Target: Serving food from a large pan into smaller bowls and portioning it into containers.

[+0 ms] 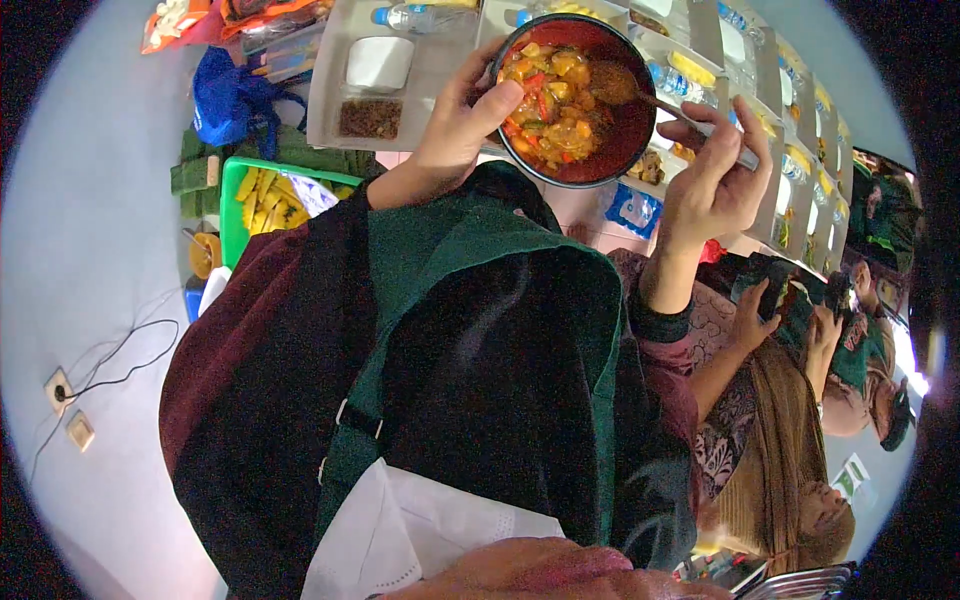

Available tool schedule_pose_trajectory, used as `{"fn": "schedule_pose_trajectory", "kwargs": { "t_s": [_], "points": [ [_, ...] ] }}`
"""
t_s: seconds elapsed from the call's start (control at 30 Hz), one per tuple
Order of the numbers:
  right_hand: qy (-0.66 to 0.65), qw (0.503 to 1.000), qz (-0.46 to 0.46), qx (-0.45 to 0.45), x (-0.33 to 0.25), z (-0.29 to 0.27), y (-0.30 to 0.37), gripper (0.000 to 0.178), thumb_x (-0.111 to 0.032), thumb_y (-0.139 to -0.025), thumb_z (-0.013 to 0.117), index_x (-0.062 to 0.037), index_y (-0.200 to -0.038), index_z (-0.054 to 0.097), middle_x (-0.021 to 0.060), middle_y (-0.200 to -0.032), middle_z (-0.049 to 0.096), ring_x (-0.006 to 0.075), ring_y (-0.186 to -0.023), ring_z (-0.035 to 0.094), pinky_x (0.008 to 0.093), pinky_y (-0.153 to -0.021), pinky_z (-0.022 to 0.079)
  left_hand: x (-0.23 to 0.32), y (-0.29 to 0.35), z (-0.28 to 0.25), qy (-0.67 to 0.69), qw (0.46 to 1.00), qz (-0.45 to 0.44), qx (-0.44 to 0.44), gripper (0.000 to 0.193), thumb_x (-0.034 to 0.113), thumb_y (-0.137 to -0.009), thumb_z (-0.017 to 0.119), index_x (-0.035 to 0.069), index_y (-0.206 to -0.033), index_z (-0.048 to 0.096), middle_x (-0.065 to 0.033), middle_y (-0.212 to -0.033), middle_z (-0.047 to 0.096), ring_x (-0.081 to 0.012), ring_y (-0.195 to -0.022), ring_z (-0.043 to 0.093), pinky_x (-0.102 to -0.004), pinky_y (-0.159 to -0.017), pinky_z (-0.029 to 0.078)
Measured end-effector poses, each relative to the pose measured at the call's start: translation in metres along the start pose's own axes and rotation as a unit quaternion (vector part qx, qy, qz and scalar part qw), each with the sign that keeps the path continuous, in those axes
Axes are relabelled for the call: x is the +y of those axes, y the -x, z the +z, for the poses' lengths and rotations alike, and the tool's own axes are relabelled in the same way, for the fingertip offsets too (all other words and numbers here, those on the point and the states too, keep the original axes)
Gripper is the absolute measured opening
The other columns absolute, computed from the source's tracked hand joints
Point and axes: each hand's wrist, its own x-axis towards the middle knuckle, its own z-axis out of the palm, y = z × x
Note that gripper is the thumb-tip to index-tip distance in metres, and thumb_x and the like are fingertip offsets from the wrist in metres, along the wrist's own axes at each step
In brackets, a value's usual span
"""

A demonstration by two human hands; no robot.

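My left hand (455, 130) grips a round bowl (628, 140), dark outside and reddish-brown inside, with the thumb over its rim. In the bowl is a saucy mix of orange, red and green pieces (550, 105). My right hand (715, 175) holds the handle of a spoon (663, 103); the spoon's head lies in the food at the bowl's right side. Below the bowl's left edge is an open meal box (432, 75). It contains a white block (380, 63), dark brown crumbly food (370, 118) and a water bottle (425, 18).
Rows of similar filled boxes (790, 215) run along the right. A green crate (235, 185) with yellow pieces stands at my left, beside a blue bag (225, 100). Co-workers stand at the right, one with a hand (755, 318) raised. A blue-and-white packet (633, 210) lies beneath the bowl.
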Motion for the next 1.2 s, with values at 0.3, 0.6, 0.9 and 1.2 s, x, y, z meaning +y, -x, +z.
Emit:
{"fn": "schedule_pose_trajectory", "kwargs": {
  "t_s": [0.3,0.6,0.9,1.2],
  "points": [
    [-0.180,0.959,0.199,0.092,0.025,0.003,0.007,0.024,-0.013,-0.091,0.042,0.0038,-0.109,0.043,0.0201,-0.078,0.060,0.0222,-0.056,0.059,0.0320,-0.053,0.053,-0.002,0.000,-0.007,0.005,1.000,-0.015,0.000,0.065,0.035,-0.078,0.064,-0.001,-0.125,0.036,-0.0111,-0.113,0.051,-0.0168,-0.102,0.050,-0.0296,-0.087,0.041],
    [-0.188,0.952,0.195,0.145,0.017,-0.007,0.008,0.026,-0.014,-0.091,0.042,0.0047,-0.109,0.042,0.0207,-0.078,0.060,0.0215,-0.053,0.058,0.0317,-0.051,0.053,0.000,0.002,-0.010,0.031,0.999,-0.025,0.016,0.068,0.034,-0.078,0.064,-0.002,-0.126,0.035,-0.0114,-0.113,0.051,-0.0173,-0.102,0.050,-0.0295,-0.086,0.042],
    [-0.004,0.989,0.100,0.106,-0.005,0.000,0.016,0.027,-0.013,-0.091,0.041,0.0046,-0.112,0.040,0.0204,-0.077,0.061,0.0190,-0.053,0.058,0.0253,-0.049,0.049,0.002,-0.006,-0.018,0.010,1.000,-0.013,-0.011,0.068,0.034,-0.078,0.064,-0.001,-0.127,0.034,-0.0124,-0.114,0.050,-0.0182,-0.101,0.051,-0.0297,-0.086,0.043],
    [-0.076,0.987,0.121,0.077,0.012,0.016,0.019,0.028,-0.015,-0.092,0.040,0.0037,-0.113,0.042,0.0184,-0.076,0.061,0.0172,-0.054,0.058,0.0245,-0.048,0.048,0.013,-0.008,-0.028,-0.024,0.999,-0.028,-0.031,0.061,0.027,-0.082,0.060,0.000,-0.128,0.031,-0.0128,-0.111,0.051,-0.0170,-0.097,0.053,-0.0293,-0.082,0.046]
  ]
}}
